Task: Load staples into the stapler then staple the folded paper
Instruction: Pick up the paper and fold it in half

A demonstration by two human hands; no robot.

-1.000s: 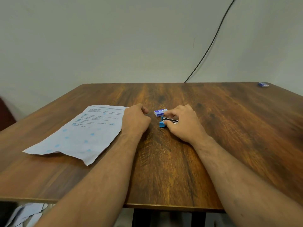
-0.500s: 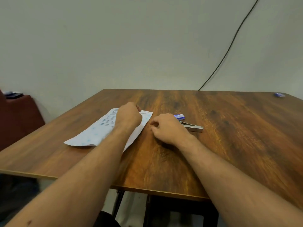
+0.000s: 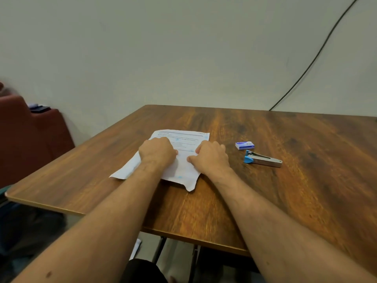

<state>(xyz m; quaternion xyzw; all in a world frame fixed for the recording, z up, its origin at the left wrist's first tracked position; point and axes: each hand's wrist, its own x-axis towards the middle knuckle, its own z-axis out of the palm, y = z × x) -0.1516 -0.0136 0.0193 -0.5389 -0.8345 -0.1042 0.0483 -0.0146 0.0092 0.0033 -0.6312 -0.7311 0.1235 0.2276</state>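
Both hands, left [image 3: 157, 153] and right [image 3: 211, 158], rest curled on the paper [image 3: 181, 168], pinching nothing I can see. To fold well, align the edges first; the stapler [image 3: 263, 159] lies near.

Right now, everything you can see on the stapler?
The stapler is small, with a shiny metal body and a blue plastic end cap on its left end. It lies on the wooden table, long axis running left to right, right of the paper and just in front of the staple box, apart from both. Its top arm seems slightly raised at the blue end. Neither hand touches it; whether staples are inside can't be told.
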